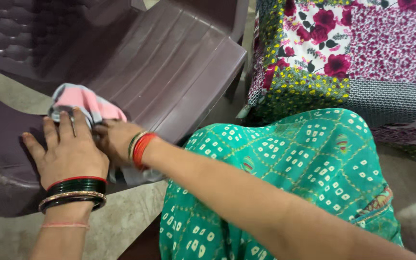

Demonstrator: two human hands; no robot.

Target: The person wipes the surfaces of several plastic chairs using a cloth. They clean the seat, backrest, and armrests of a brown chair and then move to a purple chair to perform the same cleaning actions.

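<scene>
- Brown plastic chair (179, 72) carries a pink-striped cloth (85, 103) near its front edge.
- Left hand (66, 149) lies flat, fingers spread, partly on the cloth.
- Right hand (114, 139) sits just beside it, fingers gripping the cloth, which bunches away from both.

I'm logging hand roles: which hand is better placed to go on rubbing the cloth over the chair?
The right hand: it grips the pink-and-grey cloth against the brown plastic chair. The left hand lies mostly flat, only its fingertips on the cloth.

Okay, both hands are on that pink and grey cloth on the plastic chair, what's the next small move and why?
Probably slide the cloth up the chair seat. The right hand grips it bunched at the seat's near edge, the left hand lies flat beside it, and most of the ribbed seat lies beyond.
</scene>
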